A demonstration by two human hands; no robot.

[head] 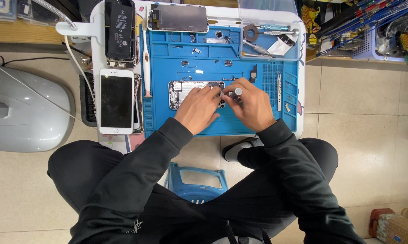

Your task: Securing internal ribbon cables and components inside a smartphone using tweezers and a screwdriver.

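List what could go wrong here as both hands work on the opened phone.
1. Small loose parts lie on the blue mat above the opened phone; a sleeve could likely sweep them away.
2. The right hand holds a screwdriver close to the left hand; a slip might scratch the phone's internals.
3. The white phone rests on a stack at the table's edge and might slide off.

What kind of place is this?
Likely a phone repair bench: an opened phone lies on a blue repair mat under both hands, the right hand holding a small screwdriver; tweezers and more phones sit alongside.
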